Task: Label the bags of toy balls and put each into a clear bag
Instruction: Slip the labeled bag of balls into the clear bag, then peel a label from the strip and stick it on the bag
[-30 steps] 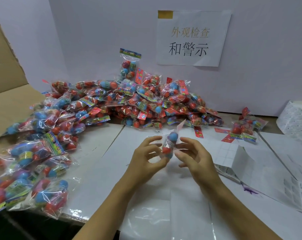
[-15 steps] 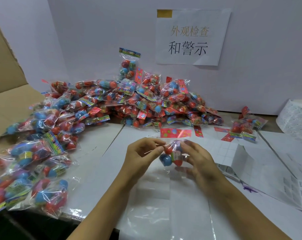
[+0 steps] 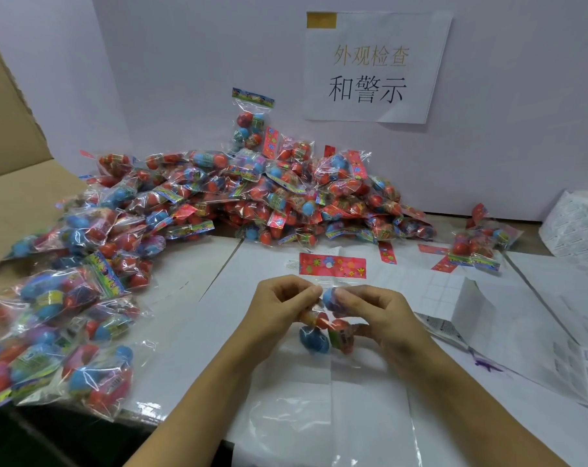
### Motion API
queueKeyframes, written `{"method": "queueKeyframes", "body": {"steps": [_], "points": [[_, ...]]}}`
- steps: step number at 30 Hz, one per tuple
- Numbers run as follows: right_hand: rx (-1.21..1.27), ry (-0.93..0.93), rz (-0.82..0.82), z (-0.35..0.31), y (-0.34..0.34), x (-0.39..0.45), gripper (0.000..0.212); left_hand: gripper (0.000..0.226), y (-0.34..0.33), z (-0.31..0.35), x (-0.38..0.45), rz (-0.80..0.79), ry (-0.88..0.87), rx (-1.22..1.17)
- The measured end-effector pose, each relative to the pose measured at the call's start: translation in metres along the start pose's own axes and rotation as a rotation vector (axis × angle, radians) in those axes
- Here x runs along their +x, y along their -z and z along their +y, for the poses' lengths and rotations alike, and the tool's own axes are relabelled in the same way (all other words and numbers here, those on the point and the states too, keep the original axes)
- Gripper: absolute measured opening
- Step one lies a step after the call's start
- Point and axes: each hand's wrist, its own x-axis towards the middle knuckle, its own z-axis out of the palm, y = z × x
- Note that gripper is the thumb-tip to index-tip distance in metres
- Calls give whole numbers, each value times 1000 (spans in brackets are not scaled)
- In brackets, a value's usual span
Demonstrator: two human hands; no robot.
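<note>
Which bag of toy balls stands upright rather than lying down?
The bag leaning against the back wall behind the pile, its printed header card uppermost.

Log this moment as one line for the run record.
left hand: pinching bag of toy balls | right hand: gripping it | red header card: far end | clear bags: flat underneath

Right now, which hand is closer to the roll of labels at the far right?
Right. The right hand sits nearer the label roll; the left hand is farther away, across the held bag of balls.
</note>
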Motion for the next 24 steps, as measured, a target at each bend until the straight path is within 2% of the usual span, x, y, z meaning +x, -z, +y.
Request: {"method": "queueKeyframes", "body": {"steps": [4, 7, 9, 12, 13, 14, 15, 18, 19, 21, 24], "points": [[-26, -3, 81, 2, 1, 3, 18, 12, -3, -2, -1, 17, -16, 59], [-93, -18, 95, 4, 0, 4, 17, 35, -7, 0, -2, 39, -35, 124], [-144, -27, 78, 2, 3, 6, 18, 40, -6, 0, -1, 89, -73, 174], [-105, -108, 129, -5, 19, 11, 17, 15, 5, -2, 3, 359, -167, 233], [-122, -143, 170, -7, 26, 13, 15, 15, 12, -4, 5, 479, -153, 325], [-173, -178, 213, -8, 34, 15, 14, 27, 20, -7, 7, 562, -101, 461], [-242, -209, 246, -9, 40, 16, 13, 43, 26, -11, 9, 569, -8, 627], [-341, -226, 330, -14, 50, 13, 4, 79, 29, -14, 8, 331, 278, 1068], [-371, -216, 345, -16, 51, 11, 11, 84, 27, -15, 7, 266, 296, 1138], [-494, -184, 379, -18, 54, 9, 43, 82, 24, -16, 8, 195, 282, 1172], [-687, -105, 440, -18, 53, 9, 84, 51, 23, -11, 10, 137, 280, 1041]]}}
